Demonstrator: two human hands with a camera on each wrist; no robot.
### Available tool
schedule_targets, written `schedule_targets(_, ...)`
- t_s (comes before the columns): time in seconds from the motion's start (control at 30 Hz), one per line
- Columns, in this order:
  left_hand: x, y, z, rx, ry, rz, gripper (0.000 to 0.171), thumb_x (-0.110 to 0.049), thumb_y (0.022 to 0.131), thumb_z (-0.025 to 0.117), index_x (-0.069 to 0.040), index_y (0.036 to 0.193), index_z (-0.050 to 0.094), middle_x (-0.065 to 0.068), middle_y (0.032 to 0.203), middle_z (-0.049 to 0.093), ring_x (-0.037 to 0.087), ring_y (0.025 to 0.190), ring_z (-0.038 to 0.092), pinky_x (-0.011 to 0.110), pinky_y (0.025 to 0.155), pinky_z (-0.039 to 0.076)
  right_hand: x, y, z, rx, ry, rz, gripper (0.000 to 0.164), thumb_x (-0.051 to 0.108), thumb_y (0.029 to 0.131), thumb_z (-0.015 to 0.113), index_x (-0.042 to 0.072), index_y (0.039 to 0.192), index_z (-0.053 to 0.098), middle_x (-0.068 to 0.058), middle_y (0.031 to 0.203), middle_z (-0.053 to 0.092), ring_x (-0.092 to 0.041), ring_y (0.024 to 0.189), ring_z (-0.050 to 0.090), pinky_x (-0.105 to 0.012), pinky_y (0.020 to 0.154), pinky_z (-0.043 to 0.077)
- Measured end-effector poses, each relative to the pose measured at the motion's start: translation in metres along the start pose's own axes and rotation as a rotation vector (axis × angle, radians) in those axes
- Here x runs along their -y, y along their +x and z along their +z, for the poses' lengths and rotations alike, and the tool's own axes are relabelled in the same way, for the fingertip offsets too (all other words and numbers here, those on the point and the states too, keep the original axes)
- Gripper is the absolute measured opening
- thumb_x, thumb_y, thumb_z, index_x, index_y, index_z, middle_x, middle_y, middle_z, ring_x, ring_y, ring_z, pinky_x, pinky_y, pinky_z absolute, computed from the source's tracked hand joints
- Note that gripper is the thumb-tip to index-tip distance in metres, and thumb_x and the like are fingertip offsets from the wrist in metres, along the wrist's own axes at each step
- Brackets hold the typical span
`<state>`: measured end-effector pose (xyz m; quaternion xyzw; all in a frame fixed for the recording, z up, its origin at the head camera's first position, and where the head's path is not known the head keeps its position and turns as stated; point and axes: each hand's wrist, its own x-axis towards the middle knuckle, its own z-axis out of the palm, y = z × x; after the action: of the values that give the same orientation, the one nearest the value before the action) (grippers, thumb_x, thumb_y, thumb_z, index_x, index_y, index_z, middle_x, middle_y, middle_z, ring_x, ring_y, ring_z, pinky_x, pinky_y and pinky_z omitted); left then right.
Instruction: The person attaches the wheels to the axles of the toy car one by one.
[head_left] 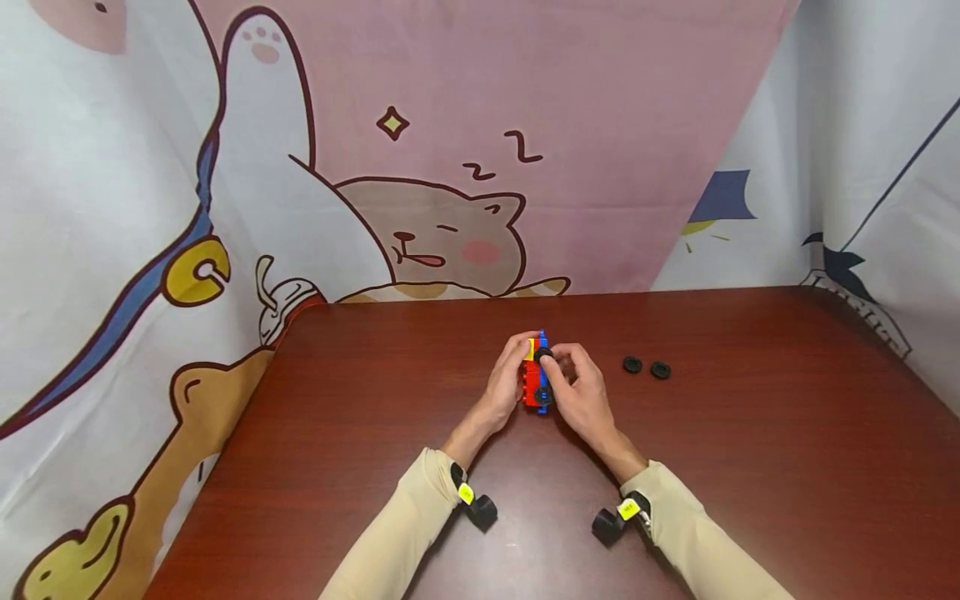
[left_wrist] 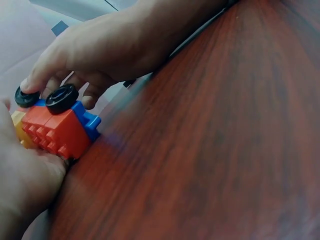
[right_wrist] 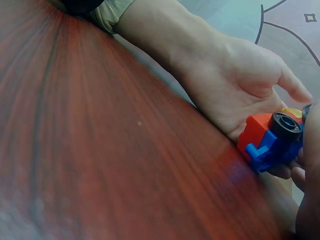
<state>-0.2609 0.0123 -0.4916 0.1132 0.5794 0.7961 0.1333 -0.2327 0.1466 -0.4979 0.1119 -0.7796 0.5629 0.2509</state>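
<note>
Between the two hands a toy block car [head_left: 531,388] lies on its side, with red and yellow studded blocks on a blue base. My left hand [head_left: 504,385] holds it from the left, the palm by the studs. My right hand [head_left: 583,395] grips it from the blue side, its thumb on the far black wheel [left_wrist: 26,98] and its fingers curled by the base. The near wheel [right_wrist: 286,126] faces up beside a blue hitch-like end [right_wrist: 260,156]. In the left wrist view the car's red end [left_wrist: 67,131] sits close over the table.
Two loose black wheels, one [head_left: 632,365] left of the other [head_left: 660,370], lie on the brown table [head_left: 750,467] to the right of the hands. A cartoon-printed cloth [head_left: 615,108] hangs behind the table and along its sides.
</note>
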Motion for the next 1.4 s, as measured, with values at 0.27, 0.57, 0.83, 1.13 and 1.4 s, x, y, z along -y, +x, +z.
schedule_targets(0.27,-0.001,-0.001,0.002,0.006,0.019,-0.004,0.040,-0.025,0.104,0.046,-0.003,0.138,0.043,-0.004,0.104,0.056,0.006,0.088,0.059,0.021,0.075,0.050,0.001,0.000,-0.002,0.004,-0.041,0.113,0.022,0.024,0.097,0.065,0.005,0.109,0.060,-0.009,0.093,0.063,-0.011,0.078,0.056,-0.017,0.067,0.043)
schedule_targets(0.57,0.001,0.000,0.004,-0.047,-0.007,-0.006,0.021,-0.029,0.104,0.049,-0.010,0.113,0.049,-0.004,0.095,0.058,0.007,0.082,0.060,0.021,0.070,0.051,0.000,0.003,-0.007,0.185,-0.090,0.242,0.041,0.038,0.105,0.046,0.010,0.135,0.052,-0.014,0.123,0.066,-0.026,0.108,0.062,-0.038,0.093,0.047)
schedule_targets(0.83,0.002,0.001,0.001,-0.024,0.077,-0.018,0.025,-0.031,0.106,0.047,-0.008,0.115,0.046,-0.003,0.088,0.059,0.006,0.071,0.061,0.021,0.061,0.052,-0.002,0.005,-0.010,0.246,-0.092,0.250,0.043,0.043,0.107,0.037,0.017,0.138,0.053,-0.015,0.133,0.061,-0.029,0.119,0.056,-0.048,0.103,0.042)
schedule_targets(1.13,0.001,0.000,0.002,-0.028,0.151,0.011,0.030,-0.030,0.105,0.049,-0.003,0.118,0.046,-0.003,0.089,0.059,0.006,0.075,0.060,0.020,0.064,0.050,-0.001,0.005,-0.010,0.213,-0.102,0.267,0.042,0.044,0.106,0.039,0.016,0.132,0.058,-0.014,0.121,0.066,-0.027,0.107,0.059,-0.045,0.097,0.046)
schedule_targets(1.4,0.004,0.000,0.001,-0.029,0.222,0.046,0.025,-0.030,0.107,0.044,-0.005,0.108,0.045,-0.003,0.090,0.056,0.006,0.076,0.057,0.020,0.064,0.047,-0.001,0.004,-0.010,0.191,-0.104,0.274,0.038,0.042,0.106,0.042,0.015,0.126,0.061,-0.012,0.106,0.066,-0.022,0.096,0.058,-0.036,0.086,0.047)
